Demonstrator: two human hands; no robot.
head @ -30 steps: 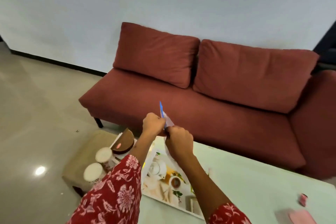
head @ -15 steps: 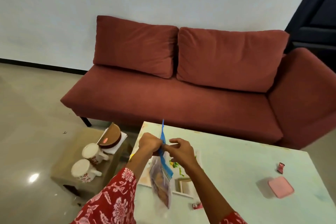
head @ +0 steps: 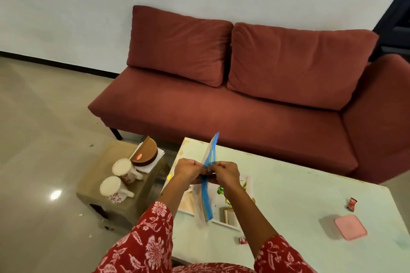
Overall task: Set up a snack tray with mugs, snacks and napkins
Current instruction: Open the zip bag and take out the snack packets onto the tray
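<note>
Tray (head: 230, 217), printed, lay near the table's (head: 310, 184) left edge, bare of mugs and napkins. Above it both hands, left hand (head: 188, 170) and right hand (head: 226, 173), pinched the blue zip top of a clear snack bag (head: 205, 201), seemingly pulling it open. Further left, on a low stool (head: 104, 162), stood two mugs (head: 124, 169) and a napkin holder (head: 145, 155). By my judgement, most of the job remained.

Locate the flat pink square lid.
The flat pink square lid lies at the right of the head view on the pale green table, near a small red wrapper.
</note>
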